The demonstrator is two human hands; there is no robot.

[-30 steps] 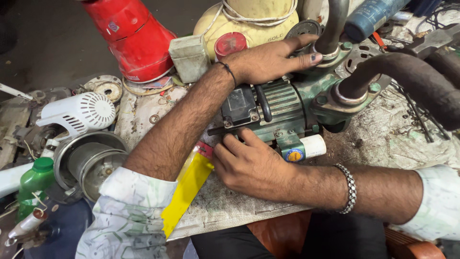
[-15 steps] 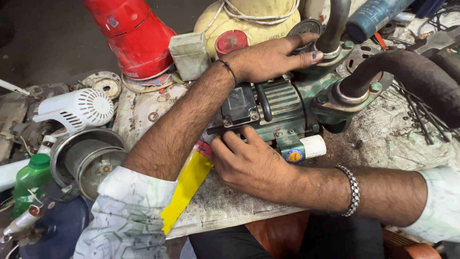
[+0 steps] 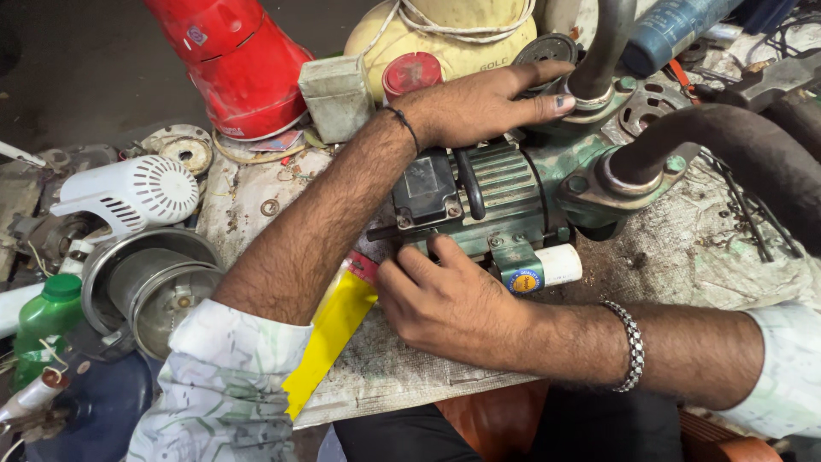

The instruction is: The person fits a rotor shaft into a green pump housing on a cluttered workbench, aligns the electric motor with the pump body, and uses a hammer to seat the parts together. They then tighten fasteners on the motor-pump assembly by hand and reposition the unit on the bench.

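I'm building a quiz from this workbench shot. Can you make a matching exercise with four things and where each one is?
Things:
1. green plastic bottle
2. white slotted fan cover
3. left hand
4. right hand

Places:
A. on top of the green ribbed pump motor
B. at the motor's near side
C. far left edge, beside the open metal housing
D. left of the crossed forearm, above the metal housing

Pairs: 1-C, 2-D, 3-A, 4-B

Left hand [image 3: 479, 103] and right hand [image 3: 449, 299] on green pump motor [image 3: 496, 192]

Patterned white sleeves, wrist bracelets [image 3: 631, 346] (one beaded).
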